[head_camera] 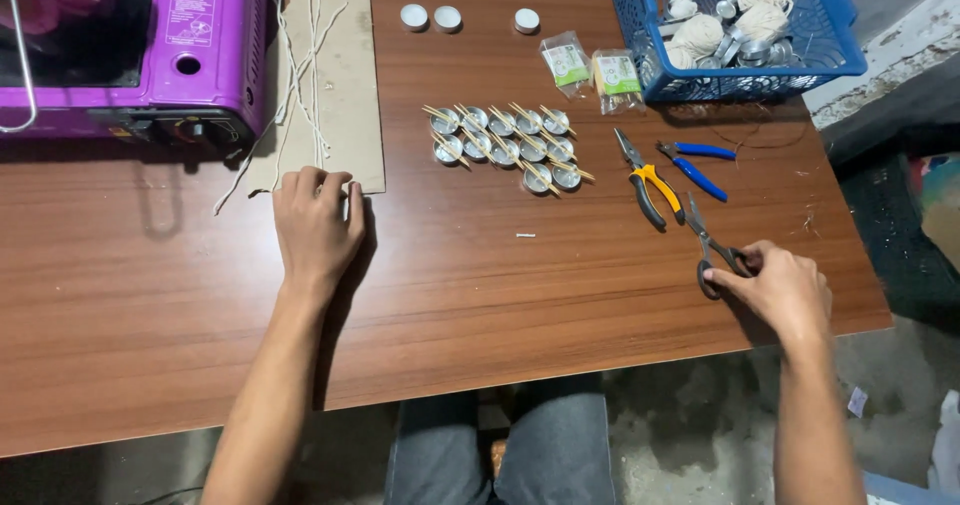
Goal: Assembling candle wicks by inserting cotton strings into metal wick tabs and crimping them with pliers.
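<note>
Black-handled scissors (712,250) gripped by right hand (785,287) at lower right — blades could nick pliers (645,180); left hand (317,223) presses cardboard (345,85), fingers curled.

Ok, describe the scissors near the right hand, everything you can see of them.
The scissors lie flat on the brown wooden table near its right front edge, grey metal blades shut and pointing away from the person, towards the yellow-handled pliers. The handle loops look dark. The right hand has its fingertips at the loops; the blades are free.
</note>
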